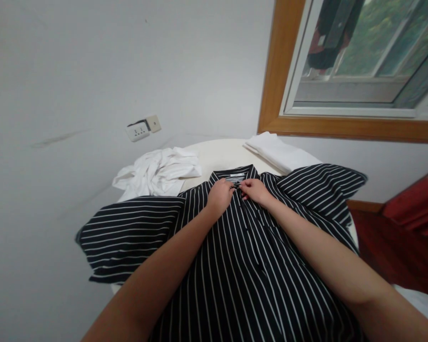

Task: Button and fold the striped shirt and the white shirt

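A black shirt with white stripes (235,256) lies spread front side up, its collar at the far end and its sleeves out to both sides. At the base of the collar, my left hand (220,195) pinches the front edge of the shirt. My right hand (255,191) grips the other front edge just beside it, fingertips closed on the cloth. The two hands nearly meet at the neck opening. Whatever small part sits between the fingertips, such as a button, is too small to make out. A pale label shows inside the collar.
The shirt covers most of a round white table (217,151). A crumpled white cloth (160,171) lies at the back left, a folded white cloth (281,151) at the back right. Behind stand a wall with a socket (138,131) and a wood-framed window (345,124). Red fabric (417,204) hangs right.
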A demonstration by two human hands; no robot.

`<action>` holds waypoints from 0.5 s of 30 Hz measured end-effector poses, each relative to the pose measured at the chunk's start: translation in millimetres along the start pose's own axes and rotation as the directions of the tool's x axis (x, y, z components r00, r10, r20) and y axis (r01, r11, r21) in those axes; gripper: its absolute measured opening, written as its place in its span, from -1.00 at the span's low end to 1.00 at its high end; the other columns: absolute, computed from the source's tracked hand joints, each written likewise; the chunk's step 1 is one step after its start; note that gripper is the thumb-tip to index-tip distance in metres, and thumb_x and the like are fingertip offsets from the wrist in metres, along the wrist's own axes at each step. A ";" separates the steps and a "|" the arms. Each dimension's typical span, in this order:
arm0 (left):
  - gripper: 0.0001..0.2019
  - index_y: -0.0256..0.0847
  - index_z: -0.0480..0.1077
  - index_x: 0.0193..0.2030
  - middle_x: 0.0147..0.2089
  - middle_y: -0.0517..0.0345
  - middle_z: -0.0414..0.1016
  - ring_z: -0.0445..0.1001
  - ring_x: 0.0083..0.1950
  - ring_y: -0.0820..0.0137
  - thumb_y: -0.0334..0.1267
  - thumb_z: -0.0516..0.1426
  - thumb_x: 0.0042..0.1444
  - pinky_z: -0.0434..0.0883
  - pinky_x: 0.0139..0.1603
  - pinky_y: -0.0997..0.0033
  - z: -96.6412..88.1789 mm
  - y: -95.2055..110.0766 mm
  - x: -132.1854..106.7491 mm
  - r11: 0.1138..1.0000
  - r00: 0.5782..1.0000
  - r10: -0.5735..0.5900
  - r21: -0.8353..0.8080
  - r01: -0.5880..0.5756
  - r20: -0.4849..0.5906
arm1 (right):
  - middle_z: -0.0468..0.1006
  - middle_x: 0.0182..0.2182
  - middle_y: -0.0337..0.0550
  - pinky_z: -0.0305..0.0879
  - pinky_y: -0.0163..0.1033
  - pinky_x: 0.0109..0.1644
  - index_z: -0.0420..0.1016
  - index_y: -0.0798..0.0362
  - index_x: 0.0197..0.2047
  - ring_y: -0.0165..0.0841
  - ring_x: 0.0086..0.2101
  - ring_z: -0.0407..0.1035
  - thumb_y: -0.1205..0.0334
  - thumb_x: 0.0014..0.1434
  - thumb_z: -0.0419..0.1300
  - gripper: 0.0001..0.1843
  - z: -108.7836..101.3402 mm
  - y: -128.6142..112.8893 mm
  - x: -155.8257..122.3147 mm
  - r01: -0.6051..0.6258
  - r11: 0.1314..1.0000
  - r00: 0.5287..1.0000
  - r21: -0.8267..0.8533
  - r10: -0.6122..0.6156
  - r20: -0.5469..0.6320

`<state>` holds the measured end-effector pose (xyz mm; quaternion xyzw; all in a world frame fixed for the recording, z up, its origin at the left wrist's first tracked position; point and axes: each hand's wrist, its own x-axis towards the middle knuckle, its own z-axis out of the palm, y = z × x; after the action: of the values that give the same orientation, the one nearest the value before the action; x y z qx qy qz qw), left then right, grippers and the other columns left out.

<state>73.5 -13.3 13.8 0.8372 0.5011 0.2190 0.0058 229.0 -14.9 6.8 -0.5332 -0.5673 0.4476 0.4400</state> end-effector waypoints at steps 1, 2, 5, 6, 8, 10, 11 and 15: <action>-0.83 -0.27 0.52 -0.20 -0.22 -0.01 0.47 0.41 -0.10 0.26 -0.34 0.09 0.21 0.34 0.04 0.27 -1.0 0.1 0.2 1.000 1.000 0.006 0.001 -0.006 0.005 | 0.42 -0.60 -0.31 0.40 -0.49 -0.59 0.42 0.14 -0.49 -0.54 -0.61 0.36 0.44 0.10 0.19 -0.86 0.1 -0.1 -0.6 0.005 1.000 1.000 -0.008 -0.005 0.001; -0.83 -0.27 0.52 -0.21 -0.21 -0.01 0.47 0.42 -0.10 0.26 -0.34 0.09 0.21 0.35 0.04 0.27 -1.8 0.0 0.6 1.000 1.000 0.009 -0.002 -0.009 0.010 | 0.42 -0.60 -0.31 0.40 -0.49 -0.59 0.42 0.14 -0.49 -0.54 -0.61 0.36 0.45 0.10 0.18 -0.85 0.1 -0.2 -1.0 0.012 1.000 1.000 -0.015 -0.012 0.004; -0.84 -0.26 0.51 -0.20 -0.20 0.02 0.47 0.43 -0.10 0.28 -0.37 0.09 0.20 0.35 0.05 0.29 -2.4 -2.2 2.9 1.000 1.000 -0.002 -0.029 0.002 0.018 | 0.41 -0.61 -0.31 0.40 -0.50 -0.60 0.42 0.13 -0.49 -0.53 -0.60 0.37 0.44 0.10 0.17 -0.85 0.2 0.3 -1.3 0.025 0.999 1.000 -0.026 -0.024 0.015; -0.85 -0.25 0.50 -0.19 -0.20 0.03 0.47 0.43 -0.10 0.29 -0.37 0.09 0.19 0.35 0.05 0.29 -1.8 -3.6 3.8 0.999 1.000 -0.003 -0.042 0.004 0.021 | 0.41 -0.61 -0.32 0.39 -0.50 -0.60 0.42 0.13 -0.49 -0.53 -0.60 0.37 0.44 0.10 0.18 -0.86 0.2 1.1 -1.0 0.028 0.999 1.000 -0.028 -0.028 0.013; -0.85 -0.24 0.48 -0.17 -0.20 0.05 0.46 0.44 -0.10 0.31 -0.36 0.10 0.19 0.36 0.04 0.30 0.1 -6.8 5.8 0.998 1.000 -0.002 -0.068 0.004 0.029 | 0.41 -0.61 -0.32 0.39 -0.50 -0.61 0.43 0.13 -0.47 -0.52 -0.59 0.39 0.42 0.09 0.18 -0.89 0.1 3.7 0.2 0.041 0.999 0.999 -0.035 -0.041 0.005; -0.86 -0.25 0.46 -0.15 -0.20 0.05 0.45 0.44 -0.10 0.31 -0.35 0.11 0.19 0.36 0.04 0.30 2.6 -9.8 7.7 0.997 0.999 0.001 -0.081 0.002 0.038 | 0.43 -0.61 -0.31 0.39 -0.50 -0.60 0.44 0.13 -0.45 -0.51 -0.59 0.40 0.42 0.09 0.18 -0.91 0.1 7.0 1.9 0.056 0.997 0.998 -0.051 -0.056 0.003; -0.86 -0.25 0.46 -0.14 -0.19 0.04 0.45 0.44 -0.09 0.30 -0.34 0.11 0.20 0.36 0.04 0.30 4.0 -10.8 8.5 0.997 0.999 0.001 -0.077 0.003 0.042 | 0.43 -0.61 -0.31 0.39 -0.50 -0.60 0.45 0.13 -0.44 -0.51 -0.59 0.40 0.41 0.09 0.18 -0.91 0.0 8.5 2.6 0.063 0.996 0.998 -0.060 -0.063 0.003; -0.84 -0.28 0.44 -0.14 -0.15 0.00 0.46 0.43 -0.05 0.28 -0.29 0.08 0.23 0.34 0.06 0.30 8.4 -11.2 11.0 1.000 0.998 -0.006 -0.021 0.007 0.058 | 0.46 -0.61 -0.30 0.38 -0.49 -0.61 0.45 0.12 -0.44 -0.50 -0.61 0.40 0.42 0.10 0.16 -0.89 -0.2 10.3 3.9 0.073 0.992 0.997 -0.105 -0.073 0.005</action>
<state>71.7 3.3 7.6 0.8414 0.5011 0.2002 0.0300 231.2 -10.8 -3.1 -0.5341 -0.6096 0.4011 0.4270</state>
